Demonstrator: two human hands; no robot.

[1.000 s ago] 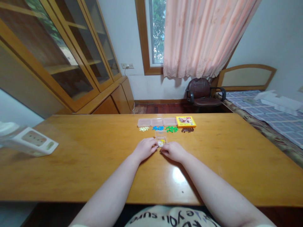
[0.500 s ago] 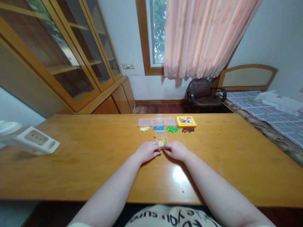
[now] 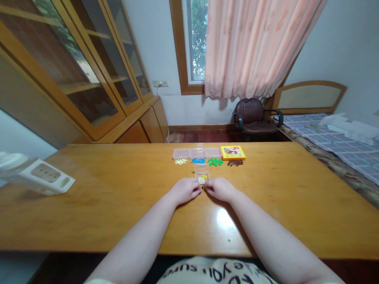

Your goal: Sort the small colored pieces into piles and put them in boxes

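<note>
A small clear plastic box [image 3: 195,179] stands with its lid [image 3: 201,168] raised at the back, and small yellow pieces [image 3: 204,177] and something white lie in it. My left hand [image 3: 186,189] rests at the box's near left corner, fingers curled and pinched together. Opposite it, my right hand [image 3: 220,189] is at the near right corner with its fingers pressed together too. The fingertips of both hands almost meet just in front of the box. Whatever they hold is too small and hidden to make out.
Behind the box lie piles of cream pieces [image 3: 181,161], blue pieces [image 3: 198,161], green pieces [image 3: 215,162] and brown pieces [image 3: 235,163]. Beyond them are a clear compartment tray [image 3: 181,153] and a yellow box [image 3: 233,153]. A white appliance [image 3: 44,175] stands on the table's left.
The yellow pieces seen between my fingertips in front of the small box no longer show there. Both hands have stayed in nearly the same place.
</note>
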